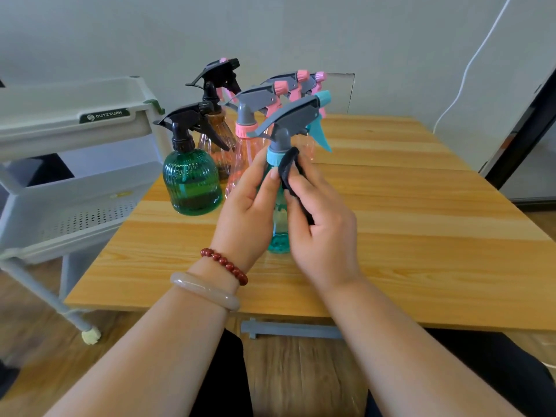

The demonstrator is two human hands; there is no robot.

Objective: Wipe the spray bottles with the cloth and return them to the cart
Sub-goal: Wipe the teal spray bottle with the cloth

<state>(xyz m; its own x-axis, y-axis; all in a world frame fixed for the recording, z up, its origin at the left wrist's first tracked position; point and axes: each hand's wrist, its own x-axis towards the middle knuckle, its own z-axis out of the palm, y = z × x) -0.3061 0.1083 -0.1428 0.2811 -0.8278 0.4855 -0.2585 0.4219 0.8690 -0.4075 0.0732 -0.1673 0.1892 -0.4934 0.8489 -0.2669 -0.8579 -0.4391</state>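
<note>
Left hand (249,206) is wrapped around the body of the teal spray bottle (278,233), thumb lying up along its shoulder just under the blue collar. Right hand (319,230) grips the black cloth (288,167), fingers curled, pressing it against the bottle's right side from the neck down. The bottle is upright, grey trigger head with a blue nozzle pointing right, held over the middle of the table (421,236) between the near and far edges. I can't tell from this feed whether its base touches the wood. The left wrist carries a red bead bracelet (224,264) and a pale bangle (204,291). The other bottles stand clustered toward the far left corner of the table. The green ribbed bottle (191,182) with a black trigger is close to the left edge, with the amber bottle (215,130), also black-headed, just behind it. The pink bottles (243,152) with grey-and-pink heads sit directly behind the held one, partly hidden, so I can't get an exact count. The cart (69,127), pale grey with tiered trays, one of them with a perforated floor, stands against the table's left edge. A white cable (469,64) runs down the wall past the far right corner. A grey bar (291,329) lies on the floor under the near edge.
</note>
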